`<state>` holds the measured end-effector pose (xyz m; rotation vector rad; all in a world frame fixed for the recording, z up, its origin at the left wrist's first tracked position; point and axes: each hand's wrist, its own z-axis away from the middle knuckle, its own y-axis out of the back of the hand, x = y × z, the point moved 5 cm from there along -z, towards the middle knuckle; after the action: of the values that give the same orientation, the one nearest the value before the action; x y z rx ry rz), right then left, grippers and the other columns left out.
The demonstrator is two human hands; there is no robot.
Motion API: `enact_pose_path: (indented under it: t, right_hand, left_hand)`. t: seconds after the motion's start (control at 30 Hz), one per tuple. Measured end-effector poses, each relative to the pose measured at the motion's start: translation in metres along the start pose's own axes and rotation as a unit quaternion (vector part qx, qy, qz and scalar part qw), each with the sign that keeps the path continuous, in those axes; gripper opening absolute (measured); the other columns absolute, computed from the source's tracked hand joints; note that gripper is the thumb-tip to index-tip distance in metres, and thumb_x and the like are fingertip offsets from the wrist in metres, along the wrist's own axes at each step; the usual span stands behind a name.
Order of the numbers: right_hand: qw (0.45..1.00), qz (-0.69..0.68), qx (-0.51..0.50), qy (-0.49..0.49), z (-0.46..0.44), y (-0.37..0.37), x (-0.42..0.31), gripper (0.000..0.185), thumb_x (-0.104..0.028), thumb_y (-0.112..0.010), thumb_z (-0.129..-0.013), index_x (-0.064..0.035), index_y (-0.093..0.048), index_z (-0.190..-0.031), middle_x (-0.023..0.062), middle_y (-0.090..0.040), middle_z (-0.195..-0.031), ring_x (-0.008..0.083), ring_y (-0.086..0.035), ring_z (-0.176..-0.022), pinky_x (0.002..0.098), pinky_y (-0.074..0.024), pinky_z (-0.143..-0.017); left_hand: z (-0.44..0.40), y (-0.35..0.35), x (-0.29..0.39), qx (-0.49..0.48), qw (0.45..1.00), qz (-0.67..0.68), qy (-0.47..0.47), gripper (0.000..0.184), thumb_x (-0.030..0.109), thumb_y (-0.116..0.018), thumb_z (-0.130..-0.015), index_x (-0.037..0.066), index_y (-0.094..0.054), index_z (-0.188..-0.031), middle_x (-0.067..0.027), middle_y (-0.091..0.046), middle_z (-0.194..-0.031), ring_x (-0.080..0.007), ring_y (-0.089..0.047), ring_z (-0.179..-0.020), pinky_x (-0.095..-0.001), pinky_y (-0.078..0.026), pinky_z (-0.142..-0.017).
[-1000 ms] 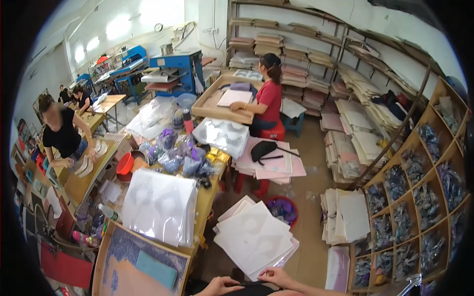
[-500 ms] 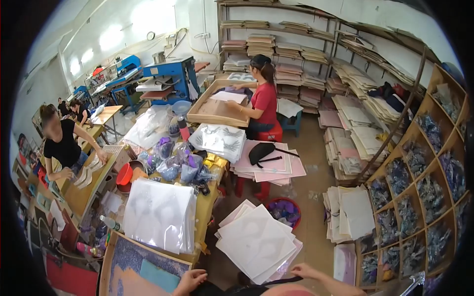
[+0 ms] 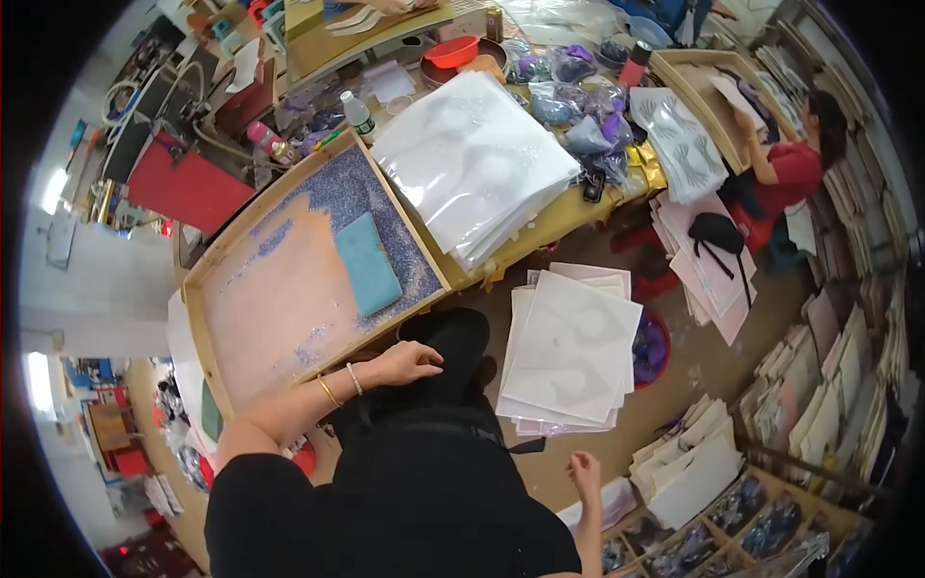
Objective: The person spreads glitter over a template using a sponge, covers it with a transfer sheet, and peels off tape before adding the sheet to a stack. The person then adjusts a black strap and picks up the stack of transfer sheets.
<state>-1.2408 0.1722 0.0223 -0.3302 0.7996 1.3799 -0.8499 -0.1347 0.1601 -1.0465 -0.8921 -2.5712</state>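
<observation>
My left hand (image 3: 409,363), with two bracelets at its wrist, hovers over my dark-clothed lap beside the front edge of the wooden tray (image 3: 306,378). Its fingers are loosely bent and apart, with nothing seen in them. Lower right, my right hand (image 3: 585,472) is raised beside my body, loosely open and empty. A black strap end (image 3: 527,446) sticks out from my waist, to the left of that hand and not touching it. Inside the tray are blue-purple glitter (image 3: 339,188) and a teal pad (image 3: 367,264). White sheets (image 3: 573,339) form a stack beyond my lap.
Plastic-covered sheets (image 3: 477,159) lie on the yellow table (image 3: 525,239), near purple bags (image 3: 588,135). A person in red (image 3: 792,166) sits at another tray (image 3: 699,91). A red basin (image 3: 653,349) stands behind the stack. Lower right is a divided wooden shelf (image 3: 708,528).
The view has swung left and down, bringing the tray and my lap into sight. Both hands have come away from the black strap, which they held near its ends earlier.
</observation>
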Motion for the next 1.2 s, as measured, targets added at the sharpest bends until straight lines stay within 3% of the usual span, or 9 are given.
enact_pose_path:
  t: [0.13, 0.23, 0.3, 0.43, 0.63, 0.83, 1.03, 1.1, 1.2]
  right_hand:
    - [0.998, 0.036, -0.032, -0.026, -0.023, -0.005, 0.003, 0.02, -0.019, -0.062, -0.093, -0.0008, -0.066, -0.1, 0.0037, -0.063, -0.069, 0.01, -0.056, -0.055, 0.024, -0.0439, -0.049]
    - [0.995, 0.068, -0.042, 0.062, -0.066, -0.005, 0.011, 0.021, -0.02, -0.062, -0.093, -0.0009, -0.067, -0.099, 0.0044, -0.063, -0.069, 0.0109, -0.057, -0.055, 0.025, -0.0442, -0.049]
    - [0.998, 0.049, -0.005, 0.028, -0.082, -0.007, -0.016, 0.022, -0.021, -0.061, -0.094, -0.0008, -0.068, -0.1, 0.0051, -0.063, -0.069, 0.0111, -0.056, -0.056, 0.0253, -0.0441, -0.05]
    - [0.989, 0.09, 0.038, 0.11, -0.138, -0.023, -0.034, 0.025, -0.023, -0.06, -0.094, -0.0006, -0.067, -0.103, 0.0061, -0.064, -0.069, 0.0107, -0.055, -0.056, 0.0252, -0.0444, -0.05]
    - [0.995, -0.049, 0.026, 0.08, -0.138, -0.057, -0.077, 0.025, -0.022, -0.06, -0.093, -0.001, -0.066, -0.105, 0.0061, -0.064, -0.069, 0.0108, -0.054, -0.054, 0.0249, -0.0433, -0.049]
    - [0.996, -0.058, -0.036, 0.054, -0.159, -0.093, -0.093, 0.023, -0.021, -0.06, -0.094, -0.0011, -0.068, -0.101, 0.0049, -0.063, -0.068, 0.0098, -0.053, -0.055, 0.0248, -0.0424, -0.049]
    - [0.975, -0.118, -0.014, 0.189, -0.219, -0.102, -0.275, 0.021, -0.02, -0.058, -0.095, -0.0019, -0.068, -0.1, 0.0017, -0.062, -0.07, 0.0057, -0.052, -0.058, 0.0221, -0.0405, -0.051]
    - [0.962, -0.113, 0.001, 0.248, -0.236, -0.107, -0.343, 0.021, -0.018, -0.059, -0.095, 0.0, -0.067, -0.101, 0.0025, -0.063, -0.073, 0.0064, -0.054, -0.062, 0.0231, -0.0427, -0.055]
    - [0.933, -0.07, 0.033, 0.351, -0.266, -0.116, -0.434, 0.023, -0.016, -0.06, -0.092, 0.0031, -0.067, -0.103, 0.0076, -0.068, -0.079, 0.0124, -0.062, -0.069, 0.0275, -0.0487, -0.064]
  left_hand:
    - [-0.005, -0.007, -0.002, -0.025, 0.999, 0.033, 0.035, 0.035, 0.025, -0.067, -0.09, 0.002, -0.066, -0.116, -0.0117, -0.073, -0.089, -0.0182, -0.07, -0.08, -0.0322, -0.054, -0.074]
    - [-0.011, 0.0, 0.0, 0.025, 0.997, 0.064, 0.019, 0.033, 0.023, -0.065, -0.091, 0.0, -0.066, -0.115, -0.0104, -0.072, -0.086, -0.014, -0.066, -0.077, -0.0294, -0.052, -0.07]
    - [-0.011, 0.008, 0.005, 0.019, 0.995, 0.078, 0.064, 0.037, 0.024, -0.065, -0.093, 0.0, -0.063, -0.12, -0.0082, -0.07, -0.085, -0.0122, -0.062, -0.072, -0.0279, -0.051, -0.067]
    - [-0.019, 0.03, -0.005, 0.045, 0.979, 0.158, 0.117, 0.048, 0.027, -0.068, -0.092, -0.002, -0.056, -0.128, -0.0076, -0.068, -0.087, -0.0119, -0.062, -0.075, -0.0276, -0.051, -0.067]
    - [-0.084, 0.075, -0.034, 0.136, 0.959, 0.199, 0.149, 0.061, 0.028, -0.069, -0.091, -0.005, -0.045, -0.137, -0.0037, -0.062, -0.086, -0.0097, -0.055, -0.075, -0.0213, -0.047, -0.062]
    - [-0.171, 0.133, -0.045, 0.261, 0.901, 0.328, 0.113, 0.081, 0.036, -0.067, -0.091, -0.006, -0.025, -0.145, -0.0125, -0.051, -0.121, -0.0192, -0.052, -0.104, -0.0349, -0.048, -0.081]
    - [-0.244, 0.155, -0.111, 0.327, 0.796, 0.507, 0.043, 0.082, 0.037, -0.069, -0.09, -0.009, -0.026, -0.143, -0.0186, -0.041, -0.142, -0.0255, -0.049, -0.121, -0.0384, -0.046, -0.098]
    - [-0.274, 0.154, -0.177, 0.36, 0.82, 0.435, 0.093, 0.091, 0.044, -0.066, -0.089, -0.011, -0.021, -0.145, -0.0229, -0.025, -0.152, -0.0295, -0.039, -0.134, -0.0395, -0.038, -0.107]
    - [-0.264, 0.148, -0.142, 0.416, 0.82, 0.341, 0.194, 0.098, 0.052, -0.06, -0.09, -0.01, -0.012, -0.148, -0.0256, -0.008, -0.157, -0.0328, -0.015, -0.144, -0.0399, -0.021, -0.116]
